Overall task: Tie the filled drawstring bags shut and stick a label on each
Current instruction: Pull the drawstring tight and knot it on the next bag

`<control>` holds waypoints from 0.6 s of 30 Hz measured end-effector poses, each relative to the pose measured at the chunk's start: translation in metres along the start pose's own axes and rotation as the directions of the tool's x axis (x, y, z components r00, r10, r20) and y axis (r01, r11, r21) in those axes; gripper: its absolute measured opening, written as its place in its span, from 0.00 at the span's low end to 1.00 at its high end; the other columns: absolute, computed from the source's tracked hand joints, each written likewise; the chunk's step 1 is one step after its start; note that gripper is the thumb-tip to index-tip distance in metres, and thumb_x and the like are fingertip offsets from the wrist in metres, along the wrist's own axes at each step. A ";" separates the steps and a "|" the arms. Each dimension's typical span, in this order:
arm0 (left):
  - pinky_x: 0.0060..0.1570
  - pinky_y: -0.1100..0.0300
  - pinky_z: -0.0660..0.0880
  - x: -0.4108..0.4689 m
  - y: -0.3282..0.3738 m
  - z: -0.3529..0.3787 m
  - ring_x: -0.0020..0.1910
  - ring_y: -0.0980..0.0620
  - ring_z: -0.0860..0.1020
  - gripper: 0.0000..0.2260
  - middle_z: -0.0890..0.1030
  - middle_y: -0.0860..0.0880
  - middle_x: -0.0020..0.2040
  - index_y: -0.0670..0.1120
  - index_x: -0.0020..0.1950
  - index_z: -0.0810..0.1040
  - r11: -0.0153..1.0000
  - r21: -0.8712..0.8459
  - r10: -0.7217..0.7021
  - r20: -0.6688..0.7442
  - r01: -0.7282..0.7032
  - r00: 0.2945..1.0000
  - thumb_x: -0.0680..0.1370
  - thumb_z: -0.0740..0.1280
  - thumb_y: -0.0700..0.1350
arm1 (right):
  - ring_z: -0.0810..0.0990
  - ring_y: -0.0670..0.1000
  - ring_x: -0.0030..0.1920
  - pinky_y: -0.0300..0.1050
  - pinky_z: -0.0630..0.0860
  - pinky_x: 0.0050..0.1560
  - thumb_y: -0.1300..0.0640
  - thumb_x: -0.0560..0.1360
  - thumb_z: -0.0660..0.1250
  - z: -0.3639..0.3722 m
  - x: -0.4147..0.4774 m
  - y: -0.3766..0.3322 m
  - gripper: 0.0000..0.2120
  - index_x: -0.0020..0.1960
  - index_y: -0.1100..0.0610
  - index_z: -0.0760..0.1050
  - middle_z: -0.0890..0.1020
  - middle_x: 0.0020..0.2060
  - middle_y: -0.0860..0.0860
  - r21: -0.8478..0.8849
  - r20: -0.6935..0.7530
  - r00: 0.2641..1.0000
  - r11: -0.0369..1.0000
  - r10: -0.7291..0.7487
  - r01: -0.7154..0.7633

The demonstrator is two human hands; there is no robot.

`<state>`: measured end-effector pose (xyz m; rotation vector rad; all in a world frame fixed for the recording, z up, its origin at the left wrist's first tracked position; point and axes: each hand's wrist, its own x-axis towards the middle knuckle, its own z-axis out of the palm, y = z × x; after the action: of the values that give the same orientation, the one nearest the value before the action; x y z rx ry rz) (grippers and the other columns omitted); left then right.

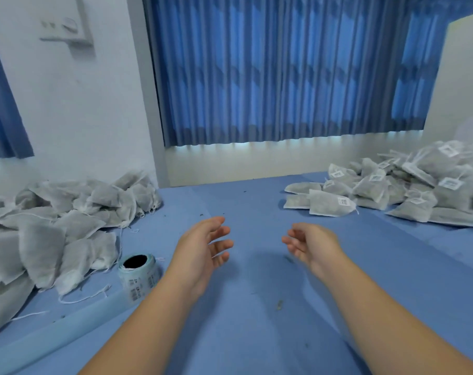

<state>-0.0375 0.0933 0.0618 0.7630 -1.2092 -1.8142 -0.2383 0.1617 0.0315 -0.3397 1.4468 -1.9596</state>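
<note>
Both of my hands hover over the middle of the blue table with nothing in them. My left hand [202,247] has its fingers spread and loosely bent, palm facing right. My right hand [308,246] faces it, fingers relaxed. A heap of grey filled drawstring bags without labels [54,226] lies at the left, loose strings trailing from it. A heap of bags bearing white labels [408,185] lies at the right; its nearest labelled bag [331,203] rests flat on the table. A roll of labels [139,277] lies beside my left forearm.
A strip of pale blue label backing [56,336] runs from the roll toward the near left edge. Dark crumbs are scattered on the blue table cover [257,307]. Blue curtains [270,69] and a white wall close off the far side.
</note>
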 end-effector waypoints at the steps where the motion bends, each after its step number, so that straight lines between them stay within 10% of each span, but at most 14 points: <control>1: 0.33 0.59 0.72 -0.002 0.004 -0.008 0.29 0.53 0.77 0.04 0.80 0.49 0.38 0.45 0.50 0.80 1.000 0.010 0.006 -0.019 -0.006 1.000 0.79 0.65 0.43 | 0.82 0.48 0.27 0.38 0.76 0.28 0.65 0.77 0.63 0.015 -0.005 0.005 0.05 0.43 0.61 0.73 0.77 0.35 0.54 -0.025 0.038 0.999 1.000 0.000 0.001; 10: 0.30 0.62 0.70 -0.031 0.051 -0.112 0.27 0.53 0.75 0.05 0.79 0.48 0.34 0.44 0.45 0.79 0.929 0.367 0.099 -0.133 -0.044 0.986 0.78 0.65 0.39 | 0.76 0.47 0.23 0.39 0.70 0.26 0.64 0.76 0.65 0.134 -0.060 0.069 0.06 0.41 0.60 0.75 0.76 0.28 0.53 -0.152 0.287 0.958 0.987 -0.012 0.058; 16: 0.35 0.61 0.73 -0.036 0.076 -0.198 0.40 0.50 0.81 0.06 0.82 0.51 0.40 0.49 0.43 0.79 0.347 0.937 0.302 -0.160 0.048 0.940 0.77 0.64 0.42 | 0.73 0.47 0.22 0.41 0.69 0.26 0.61 0.76 0.67 0.139 -0.064 0.096 0.07 0.39 0.59 0.77 0.77 0.24 0.50 -0.381 0.374 0.925 0.898 -0.069 0.221; 18: 0.34 0.60 0.69 -0.028 0.082 -0.221 0.43 0.47 0.80 0.05 0.80 0.51 0.39 0.48 0.44 0.78 0.305 0.945 0.387 -0.239 0.121 0.890 0.76 0.64 0.41 | 0.74 0.48 0.23 0.42 0.70 0.26 0.60 0.76 0.67 0.137 -0.064 0.098 0.06 0.39 0.58 0.78 0.78 0.26 0.51 -0.414 0.395 0.916 0.878 -0.065 0.241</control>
<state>0.1809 0.0018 0.0602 1.5534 -1.9328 -0.4745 -0.0780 0.0852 0.0009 -1.0138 1.6447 -1.5330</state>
